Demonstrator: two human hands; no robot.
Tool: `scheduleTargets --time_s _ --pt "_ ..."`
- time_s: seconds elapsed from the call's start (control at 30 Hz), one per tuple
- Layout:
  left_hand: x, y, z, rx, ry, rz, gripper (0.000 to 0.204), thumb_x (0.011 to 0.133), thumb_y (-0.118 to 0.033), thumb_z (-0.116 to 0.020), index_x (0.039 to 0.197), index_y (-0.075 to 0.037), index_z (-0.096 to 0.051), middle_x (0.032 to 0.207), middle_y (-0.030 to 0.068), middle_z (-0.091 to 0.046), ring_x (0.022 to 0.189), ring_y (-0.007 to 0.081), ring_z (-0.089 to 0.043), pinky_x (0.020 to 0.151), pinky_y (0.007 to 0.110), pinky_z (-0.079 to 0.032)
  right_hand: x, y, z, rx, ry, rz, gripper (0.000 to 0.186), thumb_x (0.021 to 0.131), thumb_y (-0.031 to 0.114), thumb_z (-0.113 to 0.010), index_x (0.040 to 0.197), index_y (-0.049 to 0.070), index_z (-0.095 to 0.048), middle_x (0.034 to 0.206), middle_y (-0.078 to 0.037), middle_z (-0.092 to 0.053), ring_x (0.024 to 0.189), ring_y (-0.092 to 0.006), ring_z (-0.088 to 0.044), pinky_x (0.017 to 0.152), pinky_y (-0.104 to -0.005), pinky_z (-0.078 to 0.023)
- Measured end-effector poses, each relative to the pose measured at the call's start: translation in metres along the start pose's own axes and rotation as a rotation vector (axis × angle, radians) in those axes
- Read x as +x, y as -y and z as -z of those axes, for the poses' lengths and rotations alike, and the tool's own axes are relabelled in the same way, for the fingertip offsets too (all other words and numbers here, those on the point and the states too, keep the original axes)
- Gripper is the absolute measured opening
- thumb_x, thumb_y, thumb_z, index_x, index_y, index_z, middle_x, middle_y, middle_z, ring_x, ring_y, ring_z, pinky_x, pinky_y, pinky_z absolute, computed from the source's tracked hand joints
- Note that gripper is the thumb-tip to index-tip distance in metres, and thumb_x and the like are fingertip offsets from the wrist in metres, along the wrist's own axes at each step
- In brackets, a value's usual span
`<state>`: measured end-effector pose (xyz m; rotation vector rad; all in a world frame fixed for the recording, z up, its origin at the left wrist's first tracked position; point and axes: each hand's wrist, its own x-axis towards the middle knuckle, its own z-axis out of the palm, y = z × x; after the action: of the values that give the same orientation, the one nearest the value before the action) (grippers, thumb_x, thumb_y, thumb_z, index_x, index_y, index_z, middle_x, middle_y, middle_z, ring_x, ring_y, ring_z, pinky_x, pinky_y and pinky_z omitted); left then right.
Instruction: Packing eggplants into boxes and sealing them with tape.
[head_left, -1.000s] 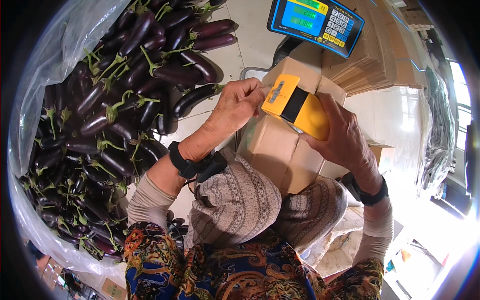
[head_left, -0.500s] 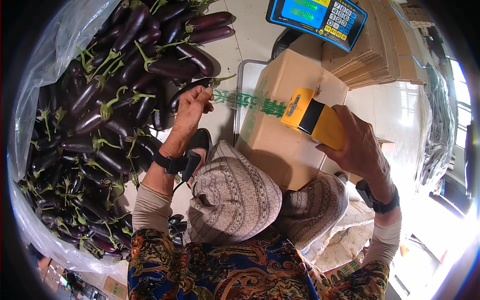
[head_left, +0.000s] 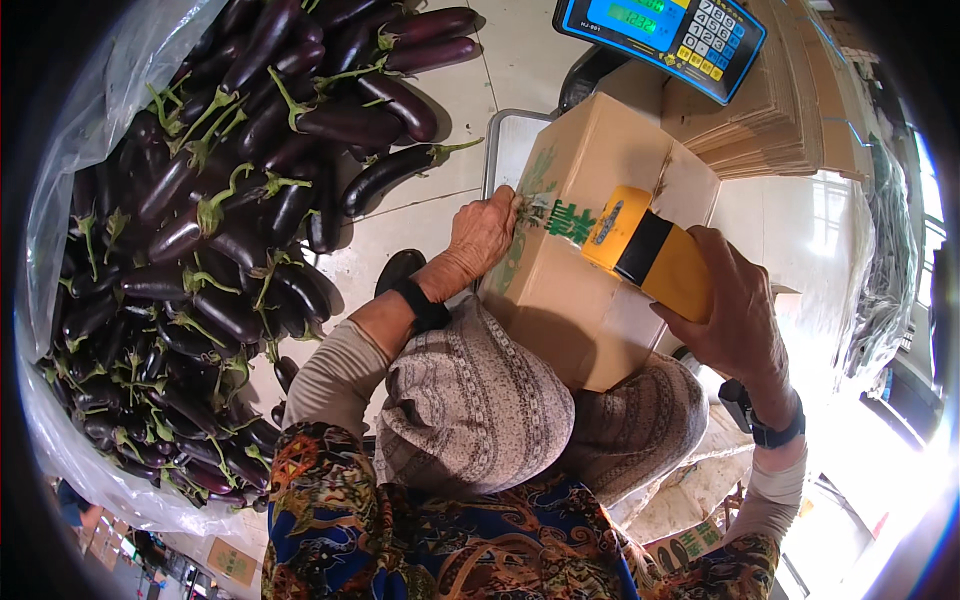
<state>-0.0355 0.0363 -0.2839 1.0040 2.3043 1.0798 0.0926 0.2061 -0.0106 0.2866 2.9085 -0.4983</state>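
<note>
Tiled floor (head_left: 520, 75), cropped display (head_left: 632, 24), partly hidden tape (head_left: 571, 222)

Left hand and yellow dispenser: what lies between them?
In the head view, green-printed tape spans from the left hand to the yellow dispenser, over the brown carton.

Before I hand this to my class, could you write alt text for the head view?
A person's right hand holds a yellow dispenser over a carton; the left hand pinches green-printed tape at the carton's left side. Eggplants lie heaped at left; a keypad display shows beyond the carton.
</note>
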Motion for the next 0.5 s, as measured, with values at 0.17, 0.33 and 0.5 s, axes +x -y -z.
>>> scheduleTargets --time_s 0.17,0.33,0.5 --pt "0.003 -0.008 0.008 0.085 0.099 -0.007 0.017 0.096 -0.023 -0.048 0.098 -0.006 -0.048 0.065 0.0237 -0.061 0.064 0.0437 -0.062 0.058 0.052 -0.050 -0.001 -0.003 -0.002 0.019 -0.029 -0.003 0.058 0.065 0.014 -0.080 0.112 0.004 -0.048 0.089 -0.017 -0.064 0.078 -0.0385 -0.065 0.066 -0.0445 -0.054" --pt "0.006 0.017 -0.010 0.159 0.215 0.083 0.016 0.091 -0.017 -0.049 0.103 -0.007 -0.052 0.078 0.0254 -0.064 0.075 0.0425 -0.064 0.065 0.055 -0.050 -0.002 -0.004 -0.002 -0.007 -0.055 0.002 0.059 0.066 0.017 -0.079 0.115 0.005 -0.048 0.089 -0.017 -0.064 0.077 -0.0379 -0.065 0.066 -0.0456 -0.053" --pt "0.031 0.015 0.013 -0.032 -0.303 -0.161 0.014 0.088 -0.014 -0.056 0.096 -0.005 -0.064 0.085 0.0197 -0.063 0.080 0.0393 -0.062 0.069 0.045 -0.051 -0.005 -0.007 -0.007 0.013 -0.066 0.058 0.064 0.065 0.018 -0.078 0.119 0.004 -0.047 0.093 -0.016 -0.061 0.079 -0.0386 -0.063 0.068 -0.0463 -0.050"
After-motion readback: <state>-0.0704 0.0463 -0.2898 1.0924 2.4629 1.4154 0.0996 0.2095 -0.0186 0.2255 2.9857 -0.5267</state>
